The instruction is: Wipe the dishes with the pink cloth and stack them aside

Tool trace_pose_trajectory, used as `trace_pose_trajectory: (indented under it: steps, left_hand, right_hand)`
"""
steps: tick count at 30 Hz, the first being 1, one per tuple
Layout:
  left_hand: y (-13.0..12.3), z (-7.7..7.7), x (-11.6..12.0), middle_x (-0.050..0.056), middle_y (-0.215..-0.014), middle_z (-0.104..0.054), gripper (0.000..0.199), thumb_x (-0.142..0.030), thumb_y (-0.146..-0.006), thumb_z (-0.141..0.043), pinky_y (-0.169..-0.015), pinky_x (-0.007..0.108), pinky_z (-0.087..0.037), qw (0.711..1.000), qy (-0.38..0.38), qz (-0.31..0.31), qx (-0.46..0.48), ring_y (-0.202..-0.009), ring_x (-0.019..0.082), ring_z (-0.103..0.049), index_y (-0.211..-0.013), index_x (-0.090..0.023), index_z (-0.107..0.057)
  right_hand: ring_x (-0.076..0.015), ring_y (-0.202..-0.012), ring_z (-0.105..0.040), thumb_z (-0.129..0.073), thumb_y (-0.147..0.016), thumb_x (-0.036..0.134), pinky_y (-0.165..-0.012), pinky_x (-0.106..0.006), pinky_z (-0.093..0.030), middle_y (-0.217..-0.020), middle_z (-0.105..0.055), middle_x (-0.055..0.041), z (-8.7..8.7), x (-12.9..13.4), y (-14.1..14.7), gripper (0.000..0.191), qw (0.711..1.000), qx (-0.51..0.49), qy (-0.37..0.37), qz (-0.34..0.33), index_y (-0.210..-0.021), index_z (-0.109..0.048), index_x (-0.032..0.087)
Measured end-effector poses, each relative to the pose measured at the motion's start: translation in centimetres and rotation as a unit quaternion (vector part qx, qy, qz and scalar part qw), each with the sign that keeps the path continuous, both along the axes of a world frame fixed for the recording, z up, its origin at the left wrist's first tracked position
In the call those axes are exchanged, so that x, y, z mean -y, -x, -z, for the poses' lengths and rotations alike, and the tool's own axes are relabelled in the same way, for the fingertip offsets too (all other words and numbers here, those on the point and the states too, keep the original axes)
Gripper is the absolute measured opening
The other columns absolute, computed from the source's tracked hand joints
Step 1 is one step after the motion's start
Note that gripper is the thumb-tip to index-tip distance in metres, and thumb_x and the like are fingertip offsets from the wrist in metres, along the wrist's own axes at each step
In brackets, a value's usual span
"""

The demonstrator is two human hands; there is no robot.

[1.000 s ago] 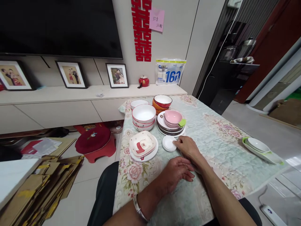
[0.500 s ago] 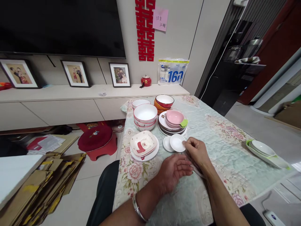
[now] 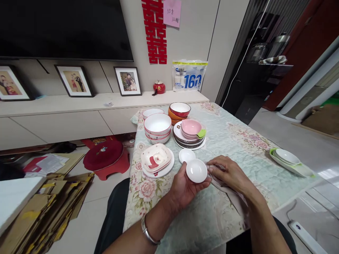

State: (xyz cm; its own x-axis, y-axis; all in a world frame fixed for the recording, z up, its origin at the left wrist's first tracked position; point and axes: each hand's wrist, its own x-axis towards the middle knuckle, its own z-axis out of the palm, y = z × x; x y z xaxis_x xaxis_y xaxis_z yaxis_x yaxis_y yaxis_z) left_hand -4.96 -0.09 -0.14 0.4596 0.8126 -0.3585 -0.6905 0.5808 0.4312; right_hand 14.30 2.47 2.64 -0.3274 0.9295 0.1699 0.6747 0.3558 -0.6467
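In the head view my left hand (image 3: 182, 187) is closed on a small white dish (image 3: 196, 170), thumb at its rim and fingers beneath it. My right hand (image 3: 230, 173) is just to the right of the dish, its fingers pinched on a greyish-pink cloth (image 3: 233, 197) that trails down toward my lap. Another small white dish (image 3: 186, 155) lies on the table behind the held one. On the left, cream bear-patterned dishes (image 3: 155, 155) sit on a white plate (image 3: 169, 165).
Behind stand white bowls (image 3: 158, 123), red and orange bowls (image 3: 180, 107) and dark-rimmed plates (image 3: 189, 141) topped by pink bowls (image 3: 191, 127). Green-edged dishes (image 3: 288, 158) lie near the right edge of the floral-covered table (image 3: 217, 134). A red stool (image 3: 104, 155) stands left.
My left hand has taken hold of the small white dish, which has been lifted toward me off the other one. My right hand has moved off its rim, and the cloth shows more.
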Motion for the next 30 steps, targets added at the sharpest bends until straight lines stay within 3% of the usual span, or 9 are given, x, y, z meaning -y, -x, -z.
trace_pose_trajectory:
  steps: [3, 6, 11, 14, 17, 21, 24, 26, 30]
  left_hand:
    - [0.1, -0.1, -0.1, 0.017, -0.097, -0.074, 0.058, -0.056, -0.094, -0.039, -0.073, 0.036, -0.056, 1.0, -0.001, -0.005, 0.0, -0.08, 0.026, -0.071, -0.115, -0.007, -0.062]
    - [0.3, -0.5, 0.0, 0.018, -0.098, -0.074, 0.058, -0.054, -0.096, -0.035, -0.071, 0.035, -0.056, 1.0, 0.012, -0.012, -0.01, -0.079, 0.026, -0.072, -0.118, -0.006, -0.059]
    - [0.2, -0.9, 0.1, 0.016, -0.094, -0.073, 0.056, -0.054, -0.097, -0.038, -0.079, 0.039, -0.056, 0.998, 0.023, -0.031, -0.039, -0.081, 0.027, -0.072, -0.121, -0.007, -0.056]
    - [0.0, -0.6, 0.2, 0.017, -0.101, -0.072, 0.051, -0.05, -0.095, -0.047, -0.086, 0.043, -0.054, 0.999, -0.006, -0.032, -0.032, -0.088, 0.027, -0.071, -0.12, -0.008, -0.058]
    - [-0.1, 0.0, 0.4, 0.016, -0.111, -0.07, 0.041, -0.044, -0.092, -0.057, -0.089, 0.041, -0.053, 0.998, -0.046, -0.034, -0.015, -0.096, 0.025, -0.068, -0.115, -0.009, -0.063]
    - [-0.2, 0.4, 0.6, 0.012, -0.111, -0.069, 0.034, -0.038, -0.089, -0.064, -0.086, 0.035, -0.052, 0.993, -0.114, -0.029, -0.002, -0.094, 0.021, -0.066, -0.114, -0.014, -0.064]
    - [-0.2, 0.4, 0.6, 0.01, -0.114, -0.068, 0.038, -0.034, -0.089, -0.065, -0.086, 0.032, -0.05, 0.988, -0.155, -0.023, 0.006, -0.097, 0.02, -0.065, -0.123, -0.018, -0.061]
    - [-0.2, 0.3, 0.6, 0.01, -0.116, -0.068, 0.039, -0.032, -0.088, -0.066, -0.087, 0.031, -0.049, 0.986, -0.163, -0.029, 0.009, -0.099, 0.02, -0.064, -0.125, -0.019, -0.06]
    - [0.0, 0.5, 0.4, 0.009, -0.108, -0.069, 0.035, -0.036, -0.086, -0.068, -0.085, 0.031, -0.049, 0.989, -0.139, -0.042, 0.01, -0.093, 0.019, -0.065, -0.115, -0.017, -0.064]
  right_hand:
    - [-0.0241, -0.101, -0.06, -0.07, -0.08, 0.03, -0.091, -0.038, -0.046, -0.107, -0.068, -0.0053, 1.0, 0.1, -0.2, 0.028, 0.998, 0.053, -0.002, -0.035, -0.108, -0.072, 0.028]
    - [-0.0236, -0.099, -0.061, -0.061, -0.081, 0.017, -0.088, -0.037, -0.048, -0.104, -0.067, -0.0067, 1.6, 0.1, -0.2, 0.033, 0.997, 0.076, 0.013, -0.003, -0.111, -0.072, 0.026]
    - [-0.0239, -0.099, -0.064, -0.059, -0.086, 0.026, -0.089, -0.037, -0.047, -0.106, -0.069, -0.0067, 0.2, 0.3, -0.6, 0.026, 0.997, -0.038, 0.008, 0.071, -0.109, -0.072, 0.023]
    - [-0.0222, -0.099, -0.064, -0.059, -0.09, 0.034, -0.089, -0.034, -0.048, -0.106, -0.068, -0.0058, -1.2, 1.0, -0.3, 0.022, 0.992, -0.122, 0.0, 0.034, -0.104, -0.073, 0.024]
    - [-0.021, -0.095, -0.065, -0.061, -0.088, 0.029, -0.086, -0.033, -0.048, -0.099, -0.069, -0.0047, -1.5, 1.5, 0.9, 0.017, 0.993, -0.117, 0.009, -0.011, -0.098, -0.074, 0.024]
    - [-0.023, -0.093, -0.066, -0.062, -0.084, 0.023, -0.085, -0.036, -0.049, -0.098, -0.071, -0.006, -0.5, 1.6, 3.2, 0.02, 0.996, -0.081, -0.007, 0.033, -0.1, -0.074, 0.022]
    - [-0.0239, -0.095, -0.067, -0.063, -0.083, 0.022, -0.087, -0.037, -0.049, -0.101, -0.073, -0.0069, 0.3, 1.5, 4.6, 0.021, 0.992, -0.115, -0.019, 0.057, -0.101, -0.073, 0.021]
    - [-0.0226, -0.097, -0.067, -0.064, -0.083, 0.022, -0.089, -0.036, -0.049, -0.103, -0.073, -0.0061, 0.4, 1.5, 5.0, 0.021, 0.986, -0.161, -0.008, 0.039, -0.102, -0.073, 0.022]
    - [-0.0192, -0.095, -0.066, -0.062, -0.087, 0.019, -0.086, -0.031, -0.05, -0.101, -0.071, -0.0047, -0.1, 1.4, 4.6, 0.02, 0.98, -0.187, 0.021, -0.067, -0.102, -0.074, 0.024]
